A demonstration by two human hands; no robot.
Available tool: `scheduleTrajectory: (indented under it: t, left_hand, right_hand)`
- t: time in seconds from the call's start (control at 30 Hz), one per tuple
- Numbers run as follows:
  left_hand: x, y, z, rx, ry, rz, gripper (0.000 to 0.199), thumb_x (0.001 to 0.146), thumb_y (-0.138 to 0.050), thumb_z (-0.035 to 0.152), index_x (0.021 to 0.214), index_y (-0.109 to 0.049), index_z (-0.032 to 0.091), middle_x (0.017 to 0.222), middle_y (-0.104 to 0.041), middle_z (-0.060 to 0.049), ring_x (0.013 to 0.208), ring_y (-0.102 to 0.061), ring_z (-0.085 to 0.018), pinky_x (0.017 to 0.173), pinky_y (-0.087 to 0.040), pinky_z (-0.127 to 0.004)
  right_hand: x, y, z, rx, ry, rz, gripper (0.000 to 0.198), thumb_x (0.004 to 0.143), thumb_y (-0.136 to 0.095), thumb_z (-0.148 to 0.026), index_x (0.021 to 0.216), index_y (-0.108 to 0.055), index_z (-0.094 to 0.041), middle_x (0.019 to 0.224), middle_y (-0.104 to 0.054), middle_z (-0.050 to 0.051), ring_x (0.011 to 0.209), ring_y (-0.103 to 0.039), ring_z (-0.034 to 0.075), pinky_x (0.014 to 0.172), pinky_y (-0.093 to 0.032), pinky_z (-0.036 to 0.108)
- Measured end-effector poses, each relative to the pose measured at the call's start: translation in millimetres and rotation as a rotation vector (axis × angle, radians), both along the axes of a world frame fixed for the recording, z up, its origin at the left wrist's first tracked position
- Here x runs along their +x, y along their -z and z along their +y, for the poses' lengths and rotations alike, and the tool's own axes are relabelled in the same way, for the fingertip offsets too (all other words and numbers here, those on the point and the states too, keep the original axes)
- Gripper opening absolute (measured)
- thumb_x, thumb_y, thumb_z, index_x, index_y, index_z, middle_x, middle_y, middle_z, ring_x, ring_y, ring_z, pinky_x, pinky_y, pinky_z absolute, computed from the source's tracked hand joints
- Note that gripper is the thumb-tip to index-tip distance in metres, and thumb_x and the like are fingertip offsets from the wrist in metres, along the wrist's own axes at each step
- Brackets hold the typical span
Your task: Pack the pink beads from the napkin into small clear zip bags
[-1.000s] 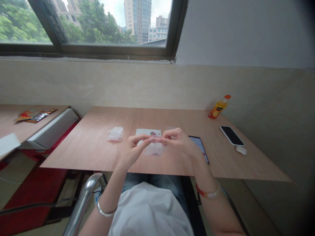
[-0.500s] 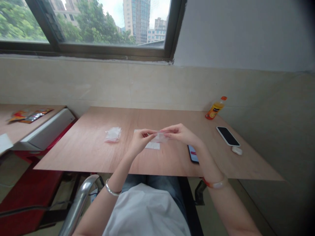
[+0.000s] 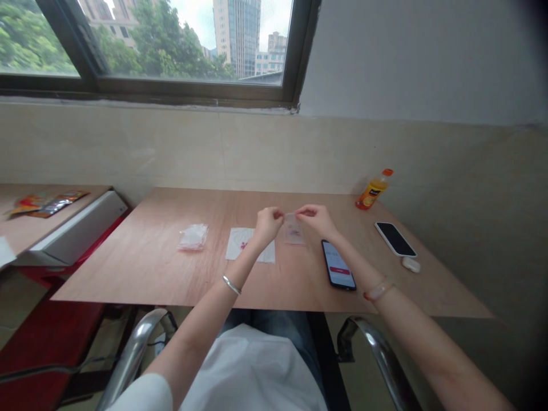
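Between my hands hangs a small clear plastic bag point(image 3: 293, 233) with some small reddish bits showing in it. My left hand point(image 3: 269, 224) pinches its top left corner. The top right corner is in the closed fingers of my right hand point(image 3: 317, 220). Left of the bag, partly behind my left wrist, a white paper sheet point(image 3: 233, 244) lies flat with small red pieces point(image 3: 244, 245) on it. Farther left rests a stack of clear plastic bags point(image 3: 193, 237).
A lit phone point(image 3: 338, 267) lies by my right forearm. Farther right are another phone point(image 3: 395, 239), a white earbud case point(image 3: 411, 264) and an orange drink bottle point(image 3: 374, 190). Foil packets point(image 3: 55, 204) lie on the side table at left. Metal armrests point(image 3: 377, 348) flank me.
My hands have moved right and a little apart, and the bag now hangs upright below them. More of the paper sheet and the lit phone has come into sight.
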State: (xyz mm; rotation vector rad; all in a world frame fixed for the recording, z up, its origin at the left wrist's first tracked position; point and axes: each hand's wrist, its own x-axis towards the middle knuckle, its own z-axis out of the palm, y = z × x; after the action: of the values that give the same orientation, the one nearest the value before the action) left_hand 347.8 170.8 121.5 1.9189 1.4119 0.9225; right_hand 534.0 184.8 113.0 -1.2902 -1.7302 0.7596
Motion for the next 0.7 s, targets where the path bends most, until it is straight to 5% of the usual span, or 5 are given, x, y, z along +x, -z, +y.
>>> scheduleTrajectory:
  t: [0.1, 0.3, 0.4, 0.7]
  left_hand:
    - [15.9, 12.5, 18.1, 0.106, 0.032, 0.097, 0.032, 0.088, -0.041, 0.013, 0.104, -0.068, 0.013, 0.105, -0.071, -0.013, 0.098, -0.066, -0.019, 0.087, -0.049, -0.029]
    - [34.2, 75.1, 9.8, 0.078, 0.302, 0.445, 0.025, 0.083, -0.047, 0.004, 0.083, -0.071, 0.012, 0.083, -0.072, -0.015, 0.086, -0.069, -0.024, 0.083, -0.050, -0.034]
    - [39.1, 99.1, -1.4, 0.114, 0.373, 0.570, 0.025, 0.084, -0.046, 0.003, 0.091, -0.069, 0.010, 0.096, -0.070, -0.019, 0.100, -0.065, -0.027, 0.096, -0.044, -0.041]
    - [38.3, 126.2, -8.3, 0.210, 0.388, 0.678, 0.040, 0.094, -0.032, 0.015, 0.128, -0.052, 0.013, 0.133, -0.054, -0.018, 0.127, -0.046, -0.029, 0.112, -0.019, -0.057]
  right_hand:
    - [6.6, 14.0, 10.4, 0.123, 0.116, -0.067, 0.023, 0.082, -0.053, -0.024, 0.091, -0.068, -0.010, 0.099, -0.071, 0.015, 0.089, -0.065, 0.018, 0.081, -0.049, 0.030]
    - [19.7, 71.8, -10.4, -0.077, 0.024, -0.554, 0.021, 0.079, -0.050, -0.007, 0.084, -0.070, -0.010, 0.092, -0.073, 0.014, 0.088, -0.067, 0.021, 0.081, -0.047, 0.030]
    - [16.8, 90.4, -26.7, -0.126, -0.001, -0.656, 0.022, 0.080, -0.049, -0.006, 0.081, -0.071, -0.010, 0.089, -0.073, 0.016, 0.087, -0.067, 0.024, 0.080, -0.046, 0.031]
    - [3.3, 83.0, -48.3, -0.142, -0.022, -0.900, 0.039, 0.085, -0.042, -0.007, 0.117, -0.063, -0.012, 0.118, -0.066, 0.017, 0.110, -0.060, 0.027, 0.093, -0.040, 0.032]
